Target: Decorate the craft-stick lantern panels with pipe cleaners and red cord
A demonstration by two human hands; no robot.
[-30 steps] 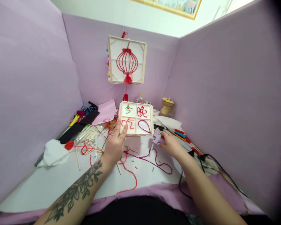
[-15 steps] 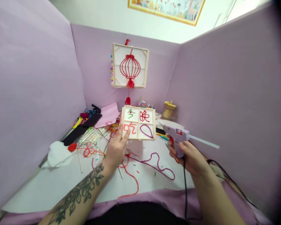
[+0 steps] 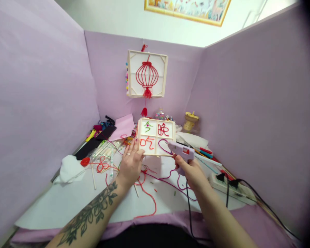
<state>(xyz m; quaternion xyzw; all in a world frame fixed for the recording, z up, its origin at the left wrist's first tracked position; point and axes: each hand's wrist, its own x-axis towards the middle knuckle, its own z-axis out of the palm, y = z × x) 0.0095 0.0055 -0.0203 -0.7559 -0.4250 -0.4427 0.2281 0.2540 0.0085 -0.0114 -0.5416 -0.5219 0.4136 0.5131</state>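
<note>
My left hand (image 3: 131, 162) grips the lower left edge of a wooden-framed box lantern (image 3: 156, 154), holding it tilted up above the table. Yarn characters in green, red and orange fill three of its white panels. In the lower right panel lies a purple yarn loop (image 3: 162, 146), partly covered by the glue gun. My right hand (image 3: 189, 168) is closed round that pale purple glue gun (image 3: 181, 150), its nozzle pointing left over the loop. I cannot tell whether the tip touches the panel. Purple yarn (image 3: 167, 184) trails on the table below.
A finished lantern (image 3: 147, 74) with a red tassel hangs behind. Orange yarn (image 3: 153, 201), sticks (image 3: 103, 150) and white cloth (image 3: 69, 168) lie to the left. A power strip (image 3: 232, 189) with black cords sits at right. Purple walls (image 3: 248, 86) enclose three sides.
My right hand has brought the glue gun left, from beside the lantern to over its lower right panel. My left fingers have shifted from the panel's front to its left edge.
</note>
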